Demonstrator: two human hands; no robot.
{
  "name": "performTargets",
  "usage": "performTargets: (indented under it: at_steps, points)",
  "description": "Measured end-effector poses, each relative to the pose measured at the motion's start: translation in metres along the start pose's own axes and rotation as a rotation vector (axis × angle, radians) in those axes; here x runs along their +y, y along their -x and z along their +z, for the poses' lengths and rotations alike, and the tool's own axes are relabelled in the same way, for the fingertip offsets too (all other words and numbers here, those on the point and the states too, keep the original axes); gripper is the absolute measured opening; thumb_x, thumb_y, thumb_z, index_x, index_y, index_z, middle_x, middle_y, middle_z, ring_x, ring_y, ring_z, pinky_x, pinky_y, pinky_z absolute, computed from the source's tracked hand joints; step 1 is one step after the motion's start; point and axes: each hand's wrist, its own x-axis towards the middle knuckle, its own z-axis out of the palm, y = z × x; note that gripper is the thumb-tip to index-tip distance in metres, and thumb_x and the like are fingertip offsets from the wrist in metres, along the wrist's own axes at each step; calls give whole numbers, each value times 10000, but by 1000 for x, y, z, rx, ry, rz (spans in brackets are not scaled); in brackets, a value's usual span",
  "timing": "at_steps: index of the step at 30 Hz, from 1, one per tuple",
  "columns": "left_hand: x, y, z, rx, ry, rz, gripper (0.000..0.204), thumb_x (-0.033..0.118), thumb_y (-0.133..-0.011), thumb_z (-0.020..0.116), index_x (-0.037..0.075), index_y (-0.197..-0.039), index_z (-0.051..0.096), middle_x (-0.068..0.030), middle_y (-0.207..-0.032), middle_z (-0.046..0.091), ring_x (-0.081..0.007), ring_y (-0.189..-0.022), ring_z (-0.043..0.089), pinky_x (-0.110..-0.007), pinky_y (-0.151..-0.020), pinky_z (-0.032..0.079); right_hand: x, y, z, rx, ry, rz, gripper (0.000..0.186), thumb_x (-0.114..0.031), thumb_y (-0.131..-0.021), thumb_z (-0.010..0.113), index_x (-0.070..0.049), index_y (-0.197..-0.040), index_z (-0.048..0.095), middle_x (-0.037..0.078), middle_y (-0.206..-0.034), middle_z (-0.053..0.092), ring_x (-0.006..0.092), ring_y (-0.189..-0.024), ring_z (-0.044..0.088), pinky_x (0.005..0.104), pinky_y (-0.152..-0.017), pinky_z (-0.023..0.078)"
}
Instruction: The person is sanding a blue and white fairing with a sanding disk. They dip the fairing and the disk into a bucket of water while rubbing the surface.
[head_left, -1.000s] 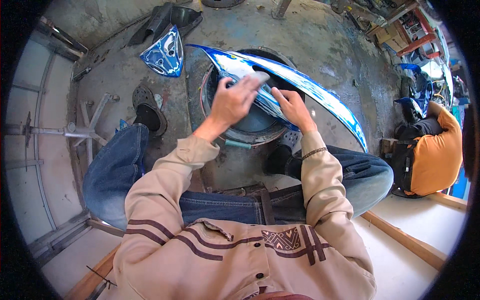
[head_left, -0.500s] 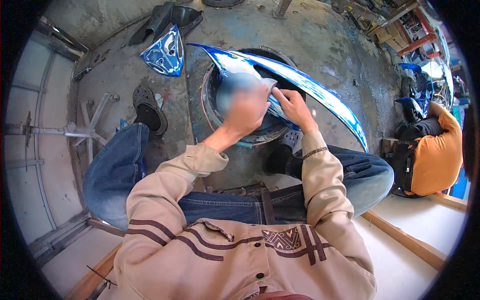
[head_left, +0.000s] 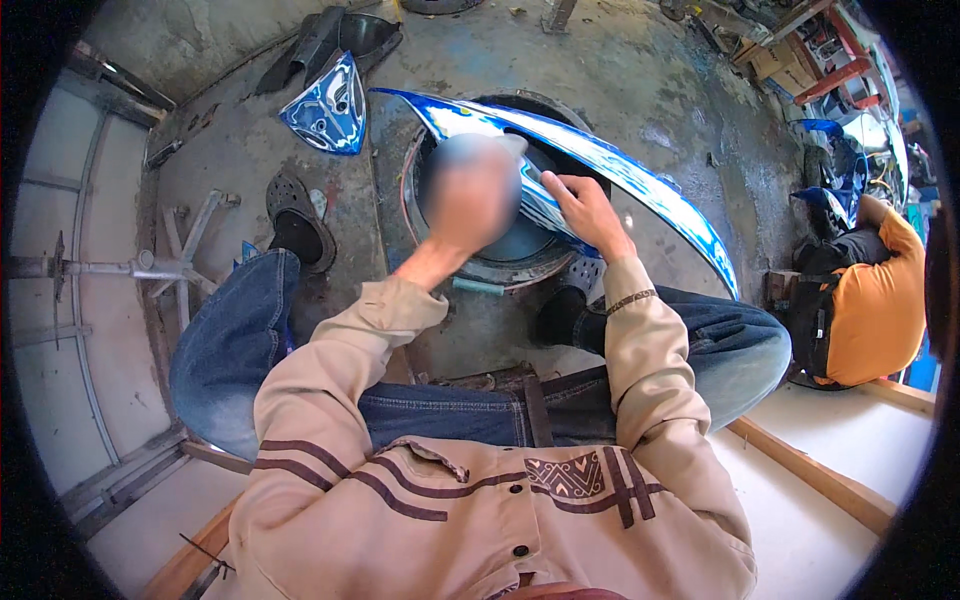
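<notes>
A long curved blue-and-white motorcycle body panel (head_left: pixel 640 178) lies across a round dark tub (head_left: pixel 548 270). Part of a bluish surface shows inside the tub. My left hand (head_left: pixel 474 205) presses on the panel's left part, closed over a grey sheet (head_left: pixel 512 144) that looks like sandpaper; one corner sticks out beyond the fingers, and a blurred patch hides much of the fingers. On the panel's lower branch, my right hand (head_left: pixel 592 212) grips the edge, thumb on top and fingers curled underneath.
A smaller blue-and-white panel (head_left: pixel 328 108) and black plastic parts (head_left: pixel 365 35) lie at the far left. A metal stand (head_left: pixel 180 262) is left of my clog (head_left: pixel 298 205). At the right, a person in an orange shirt (head_left: pixel 878 318) crouches near more blue parts.
My left hand has moved a little left on the panel, taking the grey sheet away from my right thumb. My right hand stays at nearly the same place on the panel.
</notes>
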Motion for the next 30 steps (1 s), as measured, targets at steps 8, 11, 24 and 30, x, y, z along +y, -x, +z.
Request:
performTargets:
  at_steps: [8,11,24,30]
  points:
    - [13,-7,-10,-45,56,98,363,200,-1040,657,66,-1371,720,-93,-1425,722,-249,-1380,636,-484,-1072,420,5,1,-2,13,-2,-19,573,-480,-1099,599,71,-1025,737,234,-749,654,227,-708,581,437,-739,505]
    - [-5,-20,-21,-20,19,26,401,204,-1069,607,118,-1457,659,-91,-1410,726,-230,-1310,678,-474,-1057,427,5,0,0,-8,23,-8,591,-498,-1097,596,69,-1017,738,210,-731,645,215,-708,570,433,-732,497]
    - [22,-1,1,-53,1,150,392,239,-1036,649,31,-1364,701,-127,-1405,720,-257,-1392,622,-514,-1056,432,7,1,1,15,-35,-41,644,-541,-1096,583,75,-995,739,177,-699,621,199,-707,552,444,-706,480]
    - [-36,-16,-20,-7,-22,-92,365,241,-1048,626,65,-1352,725,-127,-1392,723,-239,-1307,664,-514,-1039,432,5,0,3,19,-3,-20,654,-547,-1099,573,78,-981,726,172,-691,601,209,-694,534,445,-697,469]
